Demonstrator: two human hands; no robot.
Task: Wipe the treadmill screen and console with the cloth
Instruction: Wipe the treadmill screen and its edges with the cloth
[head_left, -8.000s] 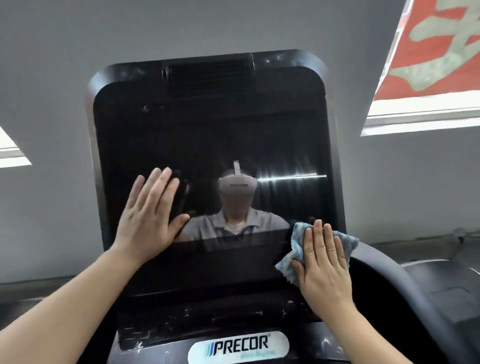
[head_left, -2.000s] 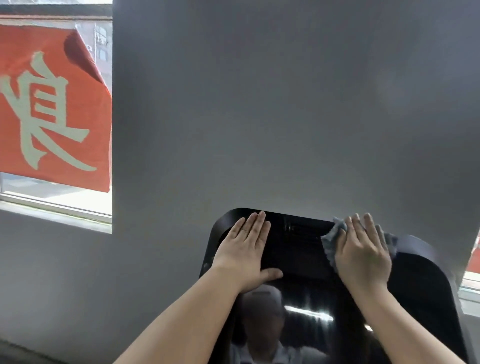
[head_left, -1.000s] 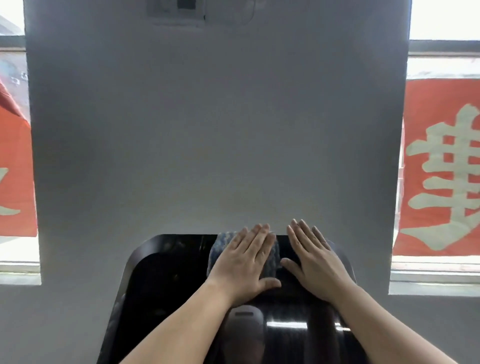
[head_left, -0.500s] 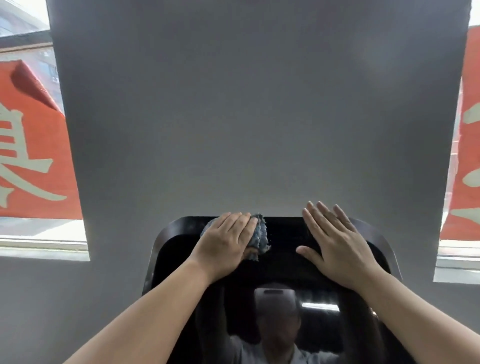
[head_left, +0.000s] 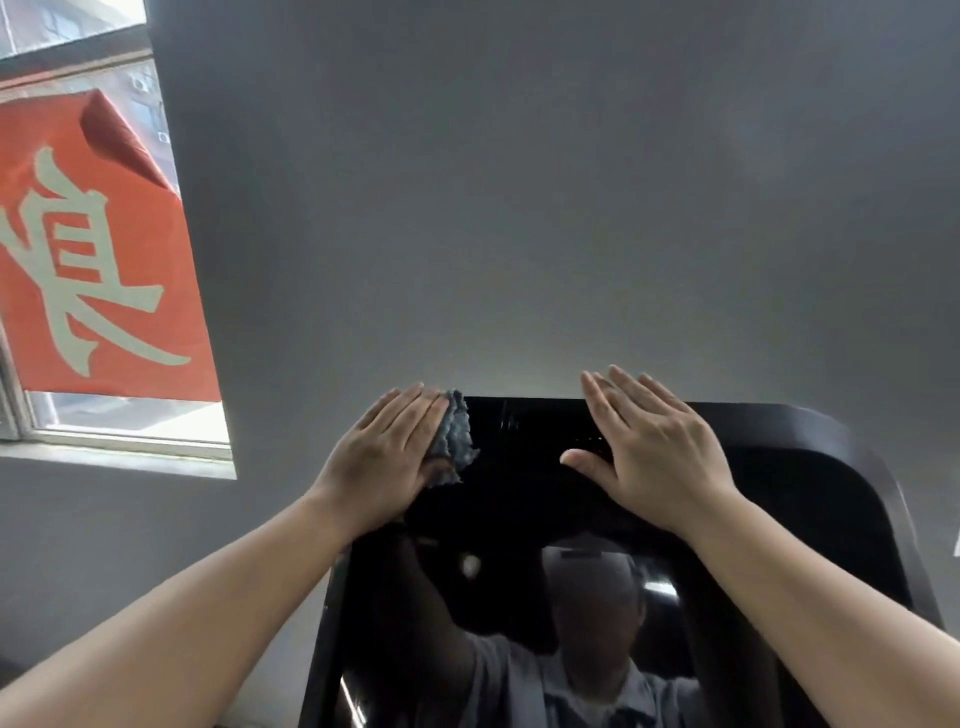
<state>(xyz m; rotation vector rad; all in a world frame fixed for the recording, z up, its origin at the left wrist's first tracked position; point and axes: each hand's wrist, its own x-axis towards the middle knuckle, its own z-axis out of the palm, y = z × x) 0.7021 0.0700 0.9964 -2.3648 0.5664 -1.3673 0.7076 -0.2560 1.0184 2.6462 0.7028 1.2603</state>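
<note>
A: Left hand (head_left: 387, 457) presses flat, fingers straight, pinning the cloth (head_left: 453, 435) on the screen (head_left: 519, 597) top-left corner; right hand (head_left: 654, 457) lies flat alongside, holding nothing.

B: Unclamped, the cloth could likely slip off that top edge.

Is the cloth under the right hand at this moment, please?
No, the cloth lies under the left hand; the right hand presses the screen bare.

Only readable sign: a big pale Chinese character, looks like 身 mirrored, on the red banner (head_left: 98, 249) in the window (head_left: 119, 431) to my left. I see no brand, label or number on the treadmill screen (head_left: 519, 597).
</note>
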